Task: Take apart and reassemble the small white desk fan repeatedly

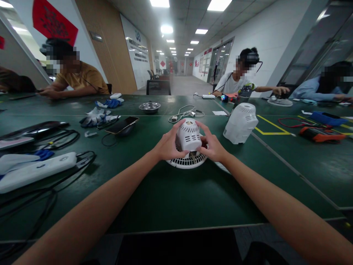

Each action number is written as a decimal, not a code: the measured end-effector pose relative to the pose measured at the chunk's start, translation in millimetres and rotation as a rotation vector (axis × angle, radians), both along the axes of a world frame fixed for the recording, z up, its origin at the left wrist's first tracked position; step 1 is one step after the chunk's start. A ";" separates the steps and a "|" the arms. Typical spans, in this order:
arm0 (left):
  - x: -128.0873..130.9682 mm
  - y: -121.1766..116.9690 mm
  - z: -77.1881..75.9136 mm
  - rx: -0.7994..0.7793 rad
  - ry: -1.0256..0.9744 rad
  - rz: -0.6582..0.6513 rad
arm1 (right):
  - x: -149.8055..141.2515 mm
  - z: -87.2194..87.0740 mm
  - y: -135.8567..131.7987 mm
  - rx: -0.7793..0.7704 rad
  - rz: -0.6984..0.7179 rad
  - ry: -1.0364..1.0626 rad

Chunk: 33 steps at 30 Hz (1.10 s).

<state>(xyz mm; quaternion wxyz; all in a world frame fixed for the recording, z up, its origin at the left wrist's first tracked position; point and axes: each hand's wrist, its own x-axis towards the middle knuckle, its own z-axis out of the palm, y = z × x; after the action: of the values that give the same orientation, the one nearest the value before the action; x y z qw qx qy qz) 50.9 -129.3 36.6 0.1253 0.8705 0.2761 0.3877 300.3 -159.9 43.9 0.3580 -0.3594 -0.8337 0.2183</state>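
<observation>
A white vented motor cover stands over a round white fan grille lying on the green table. My left hand grips the cover from its left side, thumb at the lower front edge. From the right, my right hand wraps round the same cover, its thumb also low at the front. Part of the grille's far side is hidden behind the cover and my hands. To the right of my hands, a larger white slotted plastic housing stands upright on the table.
A metal bowl and a coiled white cable lie beyond my hands. On the left are a phone, gloves and a white power strip with black cables. An orange multimeter lies right. Several people sit around the table.
</observation>
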 end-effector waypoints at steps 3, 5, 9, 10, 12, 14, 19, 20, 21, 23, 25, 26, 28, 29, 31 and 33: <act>1.2 1.3 -2.0 0.033 -0.023 0.010 | -0.3 -1.6 1.0 0.010 0.019 0.021; 1.1 3.1 -3.5 0.040 -0.041 0.004 | -0.7 -2.6 1.5 0.022 0.023 0.036; -2.6 7.6 -4.9 0.032 -0.050 -0.061 | -1.2 -2.4 1.6 0.022 0.029 0.040; -4.1 8.7 -5.0 0.023 -0.048 -0.076 | -1.4 -2.1 1.4 0.021 0.028 0.043; -7.2 10.8 -5.2 -0.005 -0.048 -0.099 | -2.0 -1.5 0.6 0.021 0.025 0.052; -9.7 12.7 -5.5 -0.035 -0.048 -0.117 | -3.4 -1.3 -0.9 0.021 0.018 0.056; -9.1 14.8 -9.1 -0.041 -0.054 -0.109 | -11.5 -2.7 -3.9 0.062 -0.111 0.030; -7.8 14.5 -10.4 -0.035 -0.063 -0.091 | -13.4 -3.5 -3.5 0.095 -0.154 0.034; -6.2 13.9 -11.6 -0.027 -0.072 -0.071 | -15.1 -4.4 -2.7 0.137 -0.194 0.041; -3.3 12.5 -13.7 -0.006 -0.081 -0.034 | -17.4 -6.7 -0.4 0.215 -0.247 0.064; -1.4 11.6 -14.7 0.011 -0.073 -0.018 | -18.3 -9.0 1.8 0.245 -0.247 0.087; -1.1 11.4 -14.8 0.016 -0.067 -0.020 | -18.4 -10.0 2.4 0.241 -0.234 0.097; -1.4 11.7 -14.5 0.016 -0.061 -0.033 | -18.5 -11.4 2.7 0.214 -0.205 0.112; -1.9 12.0 -14.2 0.012 -0.059 -0.039 | -18.8 -11.9 2.6 0.199 -0.195 0.117; -2.9 12.9 -13.7 0.002 -0.056 -0.050 | -19.7 -12.9 2.3 0.161 -0.185 0.140; -3.4 13.5 -13.4 -0.004 -0.051 -0.059 | -21.1 -14.4 2.9 0.095 -0.168 0.197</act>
<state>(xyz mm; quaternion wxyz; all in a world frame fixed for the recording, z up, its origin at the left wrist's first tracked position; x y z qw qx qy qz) 47.6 -115.8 23.3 0.1453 0.8679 0.2478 0.4053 279.1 -156.9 29.4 0.4720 -0.3875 -0.7707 0.1820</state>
